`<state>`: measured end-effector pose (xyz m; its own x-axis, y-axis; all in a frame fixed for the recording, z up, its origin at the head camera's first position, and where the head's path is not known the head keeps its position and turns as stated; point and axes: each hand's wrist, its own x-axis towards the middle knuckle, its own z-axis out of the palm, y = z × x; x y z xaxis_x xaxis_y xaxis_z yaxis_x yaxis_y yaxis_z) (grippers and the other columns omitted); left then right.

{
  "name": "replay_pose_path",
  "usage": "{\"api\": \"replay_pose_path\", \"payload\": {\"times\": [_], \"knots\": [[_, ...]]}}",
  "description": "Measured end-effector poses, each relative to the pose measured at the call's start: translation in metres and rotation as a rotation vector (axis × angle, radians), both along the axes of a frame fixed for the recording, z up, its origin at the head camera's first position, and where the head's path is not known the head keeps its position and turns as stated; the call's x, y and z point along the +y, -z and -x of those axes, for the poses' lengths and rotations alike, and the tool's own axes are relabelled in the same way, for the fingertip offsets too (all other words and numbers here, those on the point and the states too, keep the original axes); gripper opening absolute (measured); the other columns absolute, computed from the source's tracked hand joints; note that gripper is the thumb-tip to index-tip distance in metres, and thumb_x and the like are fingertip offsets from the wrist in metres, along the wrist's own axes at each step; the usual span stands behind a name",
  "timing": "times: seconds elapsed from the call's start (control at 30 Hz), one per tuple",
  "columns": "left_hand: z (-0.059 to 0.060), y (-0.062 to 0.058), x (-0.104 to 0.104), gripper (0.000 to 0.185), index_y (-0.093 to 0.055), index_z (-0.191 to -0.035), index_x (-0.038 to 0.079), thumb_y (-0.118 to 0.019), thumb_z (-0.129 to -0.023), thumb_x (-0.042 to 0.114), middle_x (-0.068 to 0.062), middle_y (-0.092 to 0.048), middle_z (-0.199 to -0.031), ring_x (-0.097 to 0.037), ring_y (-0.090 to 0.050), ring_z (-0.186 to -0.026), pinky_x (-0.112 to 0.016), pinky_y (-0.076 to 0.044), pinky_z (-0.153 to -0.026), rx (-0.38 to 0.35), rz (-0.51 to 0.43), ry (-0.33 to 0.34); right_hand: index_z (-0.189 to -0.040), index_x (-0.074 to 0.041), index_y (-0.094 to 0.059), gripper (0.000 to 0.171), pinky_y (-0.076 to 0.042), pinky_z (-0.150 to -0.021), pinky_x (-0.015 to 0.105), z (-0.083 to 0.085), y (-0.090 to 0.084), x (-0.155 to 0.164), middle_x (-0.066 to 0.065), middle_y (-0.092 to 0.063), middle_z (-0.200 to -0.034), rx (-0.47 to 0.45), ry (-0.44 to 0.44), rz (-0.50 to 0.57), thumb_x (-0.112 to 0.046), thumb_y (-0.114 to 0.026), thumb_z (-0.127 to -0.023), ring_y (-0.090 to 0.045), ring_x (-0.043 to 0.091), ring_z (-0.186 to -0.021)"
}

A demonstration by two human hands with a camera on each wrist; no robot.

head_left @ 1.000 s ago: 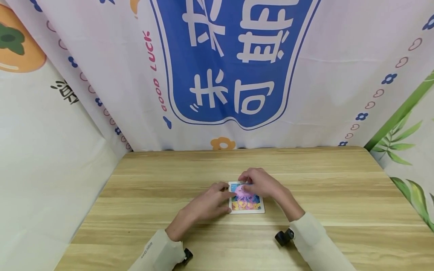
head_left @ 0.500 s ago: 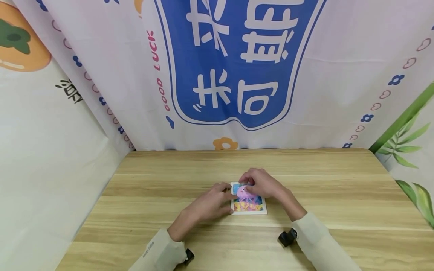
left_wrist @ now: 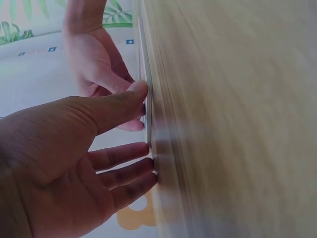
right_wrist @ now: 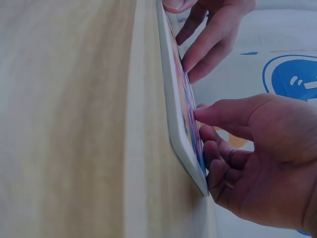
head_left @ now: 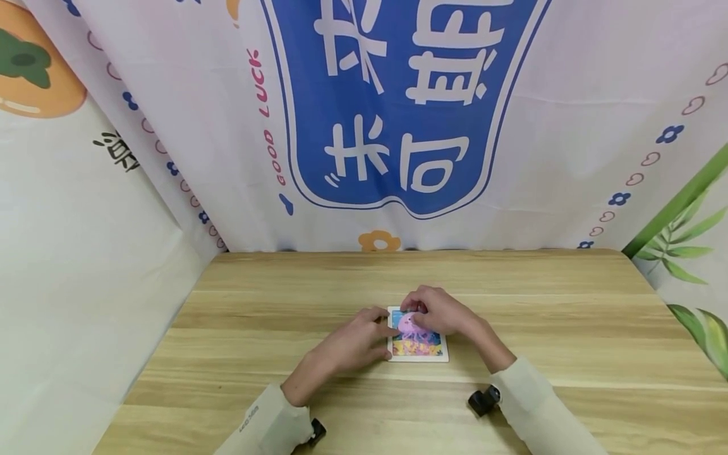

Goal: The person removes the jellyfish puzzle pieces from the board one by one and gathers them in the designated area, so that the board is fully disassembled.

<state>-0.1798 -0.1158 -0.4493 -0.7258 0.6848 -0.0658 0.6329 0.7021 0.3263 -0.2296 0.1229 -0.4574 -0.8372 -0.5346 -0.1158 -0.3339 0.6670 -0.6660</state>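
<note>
Two hands, one puzzle, hardly a shift

Both hands stay on the puzzle (head_left: 418, 344), which lies flat on the table (head_left: 569, 328) near its middle, as it did a second ago; the slight slide of the whole view looks like the head camera moving, not the board.

Left hand (head_left: 352, 344) rests at the puzzle's left edge, fingers nearly straight, thumb tip pressed against the rim (left_wrist: 141, 89).

Right hand (head_left: 440, 309) covers the far corner, fingers curled with tips pressing the picture face (right_wrist: 198, 114); whether they pinch a loose piece cannot be told.

By my judgement the work is a small fitting or pressing step, since nothing has visibly come free.
</note>
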Motion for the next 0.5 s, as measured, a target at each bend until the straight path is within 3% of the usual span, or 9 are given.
{"api": "replay_pose_path", "payload": {"times": [0.33, 0.5], "knots": [[0.0, -0.0008, 0.0002, 0.041, -0.074, -0.138, 0.014, -0.079, -0.1, 0.027, -0.019, -0.059, -0.155, -0.032, -0.056, -0.144, -0.048, -0.052, -0.118, 0.004, -0.013, -0.004, -0.12, -0.01, -0.076, 0.022, -0.053, -0.091, 0.037, -0.0004, 0.0026, -0.0007, 0.003, -0.068, -0.112, -0.007, 0.01, 0.008, -0.008, -0.074, -0.099, -0.058, 0.016, -0.099], [0.0005, -0.0009, 0.0006, 0.04, -0.075, -0.137, 0.015, -0.08, -0.099, 0.027, -0.018, -0.059, -0.155, -0.032, -0.055, -0.146, -0.048, -0.051, -0.119, -0.005, -0.012, -0.014, -0.117, -0.009, -0.077, 0.02, -0.053, -0.089, 0.037, 0.0001, 0.0029, -0.0041, 0.001, -0.068, -0.104, -0.02, 0.028, 0.004, -0.008, -0.076, -0.097, -0.058, 0.016, -0.096]]}}
